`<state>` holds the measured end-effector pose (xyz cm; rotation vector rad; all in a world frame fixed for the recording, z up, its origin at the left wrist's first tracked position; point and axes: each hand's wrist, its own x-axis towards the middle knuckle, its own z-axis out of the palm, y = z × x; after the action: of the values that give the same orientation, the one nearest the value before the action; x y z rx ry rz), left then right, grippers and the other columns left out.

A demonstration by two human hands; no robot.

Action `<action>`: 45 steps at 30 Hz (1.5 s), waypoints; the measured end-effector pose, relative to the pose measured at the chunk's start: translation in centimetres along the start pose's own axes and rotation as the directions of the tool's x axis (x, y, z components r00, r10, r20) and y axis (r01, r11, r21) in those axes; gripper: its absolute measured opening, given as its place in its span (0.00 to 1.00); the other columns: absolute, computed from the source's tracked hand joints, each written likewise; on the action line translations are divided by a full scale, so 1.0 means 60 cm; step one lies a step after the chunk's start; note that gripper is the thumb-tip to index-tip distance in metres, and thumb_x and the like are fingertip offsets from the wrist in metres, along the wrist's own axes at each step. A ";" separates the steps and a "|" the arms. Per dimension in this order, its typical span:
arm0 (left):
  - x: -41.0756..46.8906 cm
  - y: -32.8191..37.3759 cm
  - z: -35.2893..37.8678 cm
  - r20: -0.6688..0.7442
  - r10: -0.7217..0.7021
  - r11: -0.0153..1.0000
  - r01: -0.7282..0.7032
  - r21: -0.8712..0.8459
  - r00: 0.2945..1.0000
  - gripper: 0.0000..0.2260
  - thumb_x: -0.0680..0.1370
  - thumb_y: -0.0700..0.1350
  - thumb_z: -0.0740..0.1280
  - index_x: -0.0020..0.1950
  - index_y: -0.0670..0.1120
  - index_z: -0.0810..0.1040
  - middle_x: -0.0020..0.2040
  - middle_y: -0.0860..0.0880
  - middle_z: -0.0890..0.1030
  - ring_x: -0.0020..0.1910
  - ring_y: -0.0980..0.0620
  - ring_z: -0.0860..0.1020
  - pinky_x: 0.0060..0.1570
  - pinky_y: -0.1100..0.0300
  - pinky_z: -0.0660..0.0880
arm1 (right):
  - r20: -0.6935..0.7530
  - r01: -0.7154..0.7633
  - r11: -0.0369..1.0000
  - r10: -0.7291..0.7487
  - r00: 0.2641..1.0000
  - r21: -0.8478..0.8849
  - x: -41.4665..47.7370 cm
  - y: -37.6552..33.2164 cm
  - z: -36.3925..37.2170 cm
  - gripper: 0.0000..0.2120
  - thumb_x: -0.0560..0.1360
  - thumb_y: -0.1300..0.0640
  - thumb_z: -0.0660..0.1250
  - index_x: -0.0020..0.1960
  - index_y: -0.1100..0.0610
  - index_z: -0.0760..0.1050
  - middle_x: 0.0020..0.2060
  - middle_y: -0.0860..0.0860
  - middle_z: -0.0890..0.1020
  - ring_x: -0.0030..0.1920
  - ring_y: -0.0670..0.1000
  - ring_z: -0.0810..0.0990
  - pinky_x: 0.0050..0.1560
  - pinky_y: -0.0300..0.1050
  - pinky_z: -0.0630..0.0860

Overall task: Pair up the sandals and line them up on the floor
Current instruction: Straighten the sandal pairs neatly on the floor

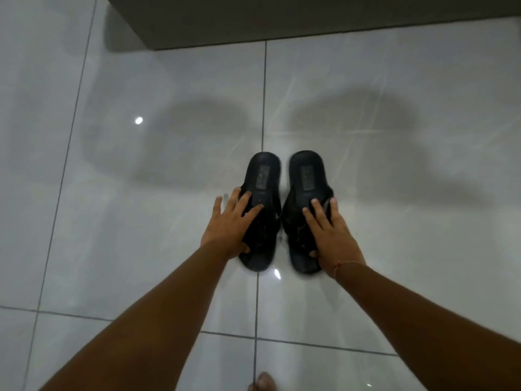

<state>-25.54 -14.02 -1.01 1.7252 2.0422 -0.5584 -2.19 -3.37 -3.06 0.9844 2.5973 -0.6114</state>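
Two black sandals lie side by side on the glossy white tiled floor (141, 221), heels pointing away from me. The left sandal (263, 176) sits just left of a tile seam, the right sandal (306, 173) just right of it, a narrow gap between them. My left hand (234, 224) rests on the strap of the left sandal, fingers spread over it and thumb curled under its near side. My right hand (331, 235) lies on the right sandal's strap in the same way. The toe ends are partly hidden under my hands.
A dark wall or cabinet base (310, 18) runs along the top of the view. Tile seams cross the floor. Toes of a bare foot (263, 382) show at the bottom edge. Open floor lies to both sides of the sandals.
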 end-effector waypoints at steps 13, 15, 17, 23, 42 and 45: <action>-0.101 -0.197 0.070 0.002 -0.125 0.991 0.125 -0.054 0.992 0.52 0.61 0.56 0.80 0.77 0.54 0.53 0.79 0.41 0.51 0.77 0.38 0.47 0.74 0.39 0.53 | -0.030 -0.050 0.995 0.053 0.998 0.082 0.059 -0.258 0.068 0.46 0.74 0.55 0.69 0.77 0.53 0.39 0.77 0.55 0.39 0.73 0.64 0.31 0.73 0.58 0.46; -0.106 -0.207 0.074 0.021 -0.114 0.992 0.115 -0.045 0.993 0.53 0.61 0.56 0.80 0.77 0.54 0.53 0.79 0.41 0.50 0.77 0.38 0.47 0.74 0.39 0.54 | -0.029 -0.040 0.995 0.043 0.999 0.096 0.064 -0.263 0.068 0.46 0.74 0.55 0.69 0.77 0.53 0.38 0.77 0.55 0.39 0.73 0.64 0.32 0.74 0.58 0.46; -0.111 -0.212 0.076 0.031 -0.108 0.993 0.109 -0.036 0.994 0.53 0.60 0.56 0.81 0.77 0.54 0.53 0.79 0.40 0.51 0.77 0.37 0.48 0.74 0.39 0.55 | -0.022 -0.039 0.995 0.041 0.999 0.097 0.062 -0.267 0.070 0.46 0.74 0.55 0.69 0.77 0.54 0.38 0.77 0.56 0.39 0.73 0.64 0.32 0.74 0.59 0.46; -0.107 -0.226 0.054 0.027 -0.118 0.992 0.119 -0.032 0.993 0.52 0.59 0.55 0.82 0.77 0.53 0.56 0.79 0.39 0.52 0.77 0.37 0.49 0.73 0.39 0.55 | -0.031 -0.036 0.991 0.040 0.999 0.130 0.066 -0.278 0.053 0.46 0.74 0.54 0.69 0.77 0.52 0.38 0.77 0.54 0.38 0.73 0.63 0.31 0.74 0.62 0.47; 0.020 0.213 -0.101 -0.218 0.036 0.969 -0.088 -0.231 0.975 0.45 0.64 0.63 0.61 0.78 0.49 0.52 0.79 0.39 0.49 0.77 0.36 0.48 0.71 0.34 0.55 | -0.257 -0.221 0.961 0.173 0.951 -0.168 -0.189 0.267 -0.077 0.48 0.66 0.51 0.75 0.77 0.55 0.51 0.77 0.56 0.55 0.75 0.62 0.50 0.71 0.68 0.50; 0.125 0.426 -0.163 -0.321 0.117 0.928 -0.219 -0.303 0.940 0.43 0.65 0.62 0.62 0.76 0.46 0.58 0.78 0.37 0.56 0.77 0.36 0.51 0.70 0.34 0.58 | -0.238 -0.328 0.900 0.265 0.934 -0.287 -0.251 0.521 -0.163 0.45 0.66 0.54 0.75 0.76 0.56 0.54 0.76 0.56 0.59 0.75 0.62 0.52 0.69 0.69 0.54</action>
<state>-1.97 1.47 2.01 1.8325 2.0052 0.1127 28.80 14.15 2.80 1.3442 2.5144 -0.0083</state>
